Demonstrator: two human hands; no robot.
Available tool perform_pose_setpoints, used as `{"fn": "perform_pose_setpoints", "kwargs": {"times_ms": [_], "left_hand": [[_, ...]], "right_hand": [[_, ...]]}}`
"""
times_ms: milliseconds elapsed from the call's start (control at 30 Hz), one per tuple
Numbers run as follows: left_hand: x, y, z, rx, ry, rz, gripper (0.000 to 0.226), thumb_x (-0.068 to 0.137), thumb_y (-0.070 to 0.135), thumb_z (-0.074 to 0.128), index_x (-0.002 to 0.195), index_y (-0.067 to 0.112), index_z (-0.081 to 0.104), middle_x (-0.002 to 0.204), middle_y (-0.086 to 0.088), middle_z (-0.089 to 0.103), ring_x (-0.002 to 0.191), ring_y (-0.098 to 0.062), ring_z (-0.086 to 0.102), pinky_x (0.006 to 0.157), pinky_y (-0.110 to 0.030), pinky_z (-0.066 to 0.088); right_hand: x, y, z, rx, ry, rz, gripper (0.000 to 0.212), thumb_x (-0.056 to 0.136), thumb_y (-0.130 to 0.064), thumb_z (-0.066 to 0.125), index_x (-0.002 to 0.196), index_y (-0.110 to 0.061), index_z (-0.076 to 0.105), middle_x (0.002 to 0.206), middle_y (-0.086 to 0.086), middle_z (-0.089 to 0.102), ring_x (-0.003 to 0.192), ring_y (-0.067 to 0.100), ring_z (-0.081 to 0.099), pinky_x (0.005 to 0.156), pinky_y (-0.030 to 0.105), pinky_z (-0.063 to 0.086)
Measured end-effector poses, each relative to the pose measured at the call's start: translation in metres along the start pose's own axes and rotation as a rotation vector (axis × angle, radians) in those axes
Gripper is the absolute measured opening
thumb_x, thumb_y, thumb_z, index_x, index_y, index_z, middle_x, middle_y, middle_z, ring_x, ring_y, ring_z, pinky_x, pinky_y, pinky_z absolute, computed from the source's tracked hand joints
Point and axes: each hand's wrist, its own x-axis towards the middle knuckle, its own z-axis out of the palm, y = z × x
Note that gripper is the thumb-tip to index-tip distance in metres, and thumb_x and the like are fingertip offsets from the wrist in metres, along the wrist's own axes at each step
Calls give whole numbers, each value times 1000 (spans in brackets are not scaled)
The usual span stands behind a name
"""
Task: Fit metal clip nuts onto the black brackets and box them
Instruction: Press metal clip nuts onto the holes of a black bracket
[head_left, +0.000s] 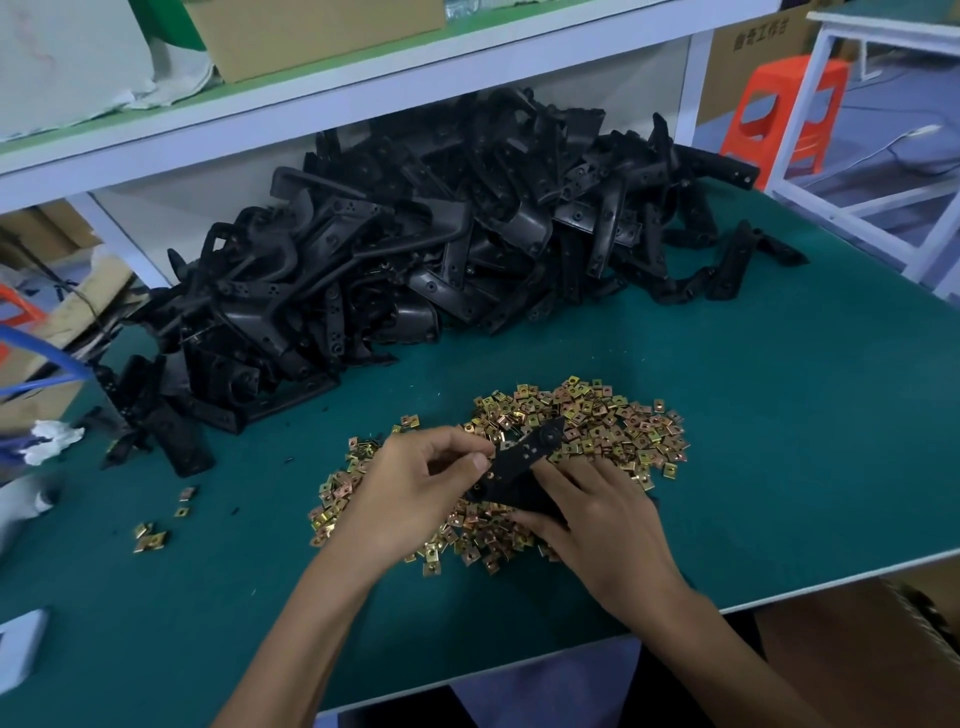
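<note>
Beyond the brackets (415, 234), a carton (727, 78) shows Chinese print.

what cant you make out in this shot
- What the left hand pinches at the bracket: head view, its fingers cover it.
- Lower end of the bracket: head view, the right hand hides it.
- Inside of the cardboard box: head view, cut off by the bottom-right edge.
- Whether the bracket's holes are filled: too small, blurred.
</note>
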Motion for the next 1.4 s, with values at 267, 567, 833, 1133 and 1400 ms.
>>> {"fn": "perform_pose_setpoints", "kwargs": {"times_ms": [267,567,833,1133,1400], "left_hand": [[-11,-6,30,179,200,-4,40,91,46,70,130,38,65,114,21,71,104,0,65,91,-25,55],[-5,-21,33,52,213,44,44,82,46,80,122,55,63,68,16,52,58,-1,46,55,-13,38],[-1,-26,29,-139,144,79,28,90,36,74,115,48,71,98,26,72,90,5,66,75,-9,48],[5,-17,18,-160,115,45,23,98,15,65,99,33,79,65,-10,67,41,-9,32,42,-20,25],[0,-15,17,171,84,38,54,80,49,80,129,54,58,119,33,61,111,17,54,92,-16,45]], "right_hand": [[1,-1,2,-20,-13,56,55,87,-53,68,125,-13,70,92,1,69,81,25,65,63,34,54],[1,0,2,-4,-43,81,56,87,-52,69,128,-14,69,99,1,71,87,26,66,65,35,55],[1,1,1,8,-34,59,54,89,-55,61,127,-18,68,94,-3,67,83,22,63,61,31,51],[0,0,3,-23,-10,42,54,88,-55,60,124,-16,70,93,-2,68,80,24,65,58,32,52],[1,1,6,-8,5,60,56,90,-55,60,129,-15,66,94,-1,67,81,24,64,59,33,53]]}}
